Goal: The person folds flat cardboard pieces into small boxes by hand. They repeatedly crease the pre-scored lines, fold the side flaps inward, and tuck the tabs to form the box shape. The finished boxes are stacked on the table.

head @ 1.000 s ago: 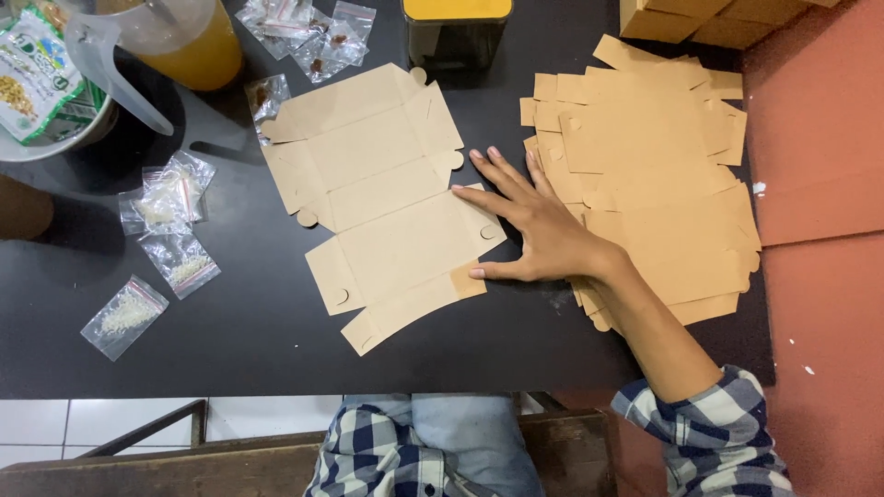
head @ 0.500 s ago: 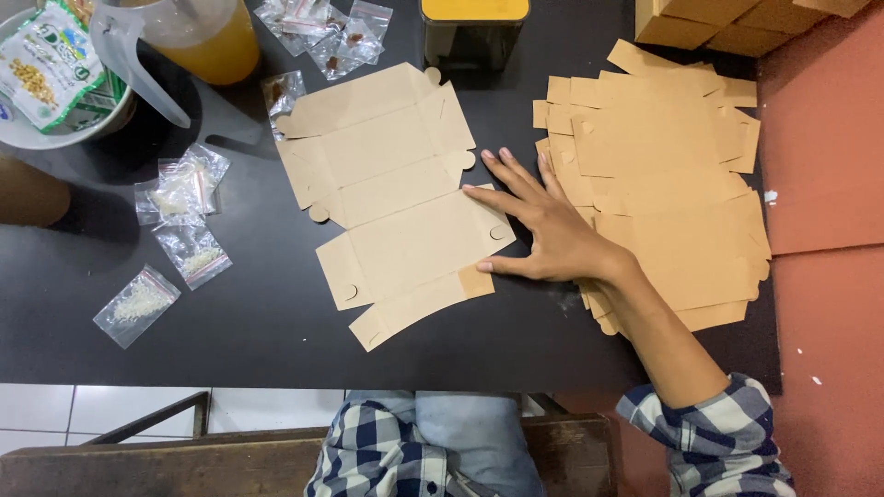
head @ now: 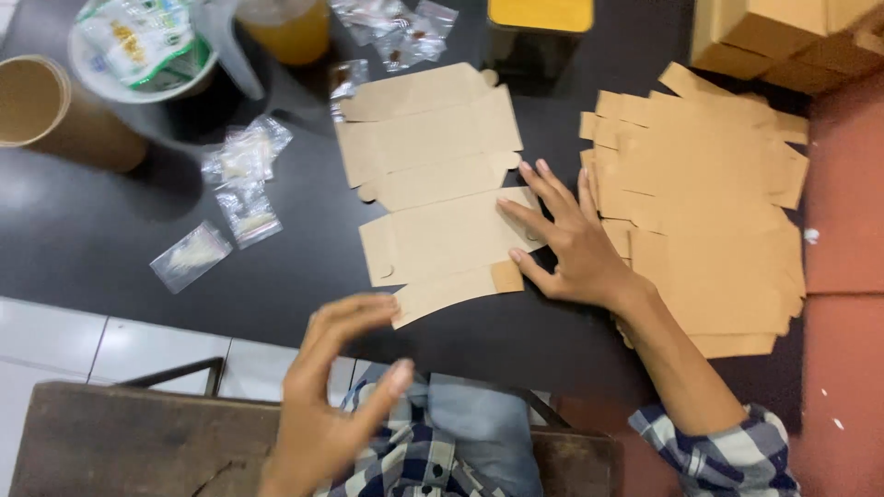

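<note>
Newly raised open left hand; right hand flat on flattened carton, lengthwise away.

Head camera, looking steeply down over a dark table from the seated person's side.

Only this single view is given, so nothing is shared with another. It faces away from the body, near enough that the black tabletop fills most of the frame; the person's lap and the wooden seat sit at the bottom edge.
</note>
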